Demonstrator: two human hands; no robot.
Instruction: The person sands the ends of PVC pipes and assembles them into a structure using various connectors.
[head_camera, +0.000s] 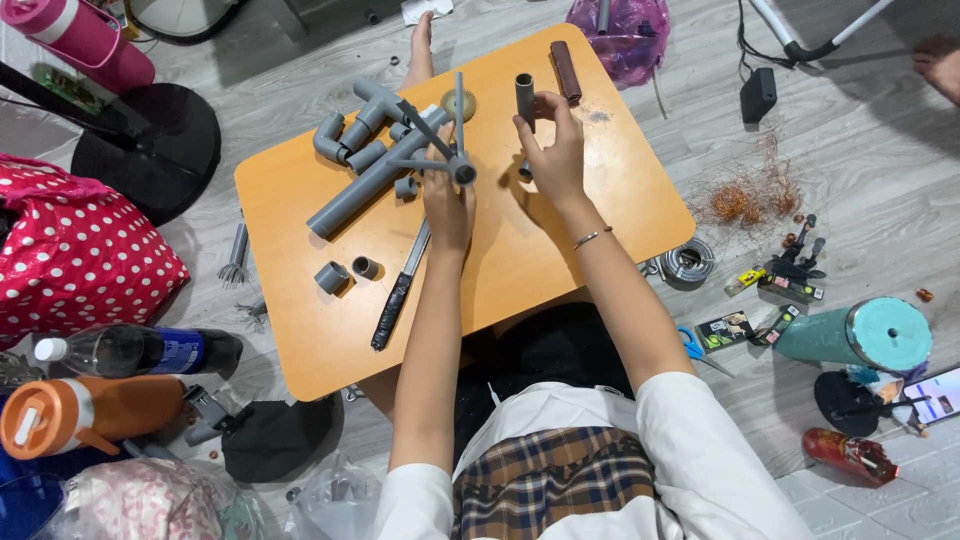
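Observation:
My left hand (447, 205) grips a grey assembly of thin rods and a round hub (452, 160), held over the middle of the orange table (560, 250). My right hand (552, 150) holds a short dark grey pipe piece (525, 98) upright just to the right of it. Left of my hands lies a grey pipe assembly with elbows and tees (365, 150). A small yellowish toothed disc (450, 101) lies behind the rod assembly. A brown cylinder (565, 70) rests near the far edge.
Two short pipe couplings (345, 273) and a black-handled saw (400, 290) lie on the table's near left. On the floor: copper wire tangle (745, 195), wire coil (686, 262), scissors (692, 345), teal cylinder (860, 335), bottles (130, 350), a polka-dot bag (75, 250).

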